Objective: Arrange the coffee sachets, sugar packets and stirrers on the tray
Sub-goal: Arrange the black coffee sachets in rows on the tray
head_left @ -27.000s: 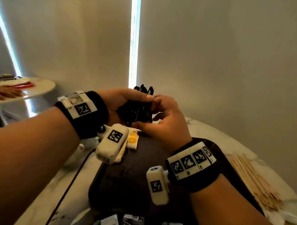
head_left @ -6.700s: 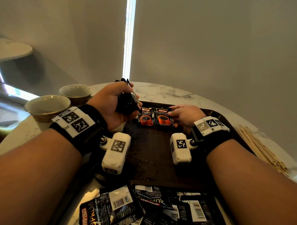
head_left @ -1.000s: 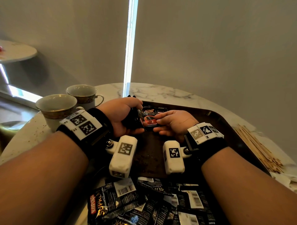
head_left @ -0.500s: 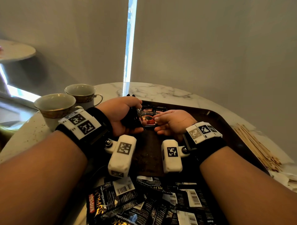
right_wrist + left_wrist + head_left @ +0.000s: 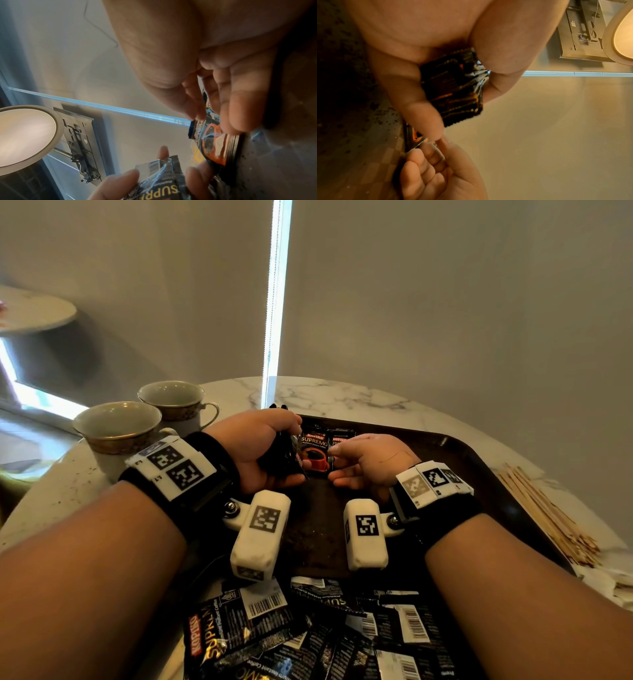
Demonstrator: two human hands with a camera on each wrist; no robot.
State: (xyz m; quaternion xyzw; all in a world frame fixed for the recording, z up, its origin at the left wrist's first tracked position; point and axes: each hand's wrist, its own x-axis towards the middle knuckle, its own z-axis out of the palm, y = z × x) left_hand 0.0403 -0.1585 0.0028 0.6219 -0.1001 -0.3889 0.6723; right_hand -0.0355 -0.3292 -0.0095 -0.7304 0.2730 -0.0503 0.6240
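Marble table [image 5: 359, 398] with two teacups [image 5: 120, 426] far left, then the left hand [image 5: 257, 446] clutching a bundle of sachets [image 5: 453, 86], upright-ish. Right hand [image 5: 370, 460] pinches one coffee sachet [image 5: 315, 451] on the tray [image 5: 455, 446], long axis pointing away. Stirrers [image 5: 548, 518] lie right.

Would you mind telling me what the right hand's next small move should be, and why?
Probably lay the sachet it pinches flat on the tray beside the one already lying there; the right hand holds it just above, and the left hand grips more.
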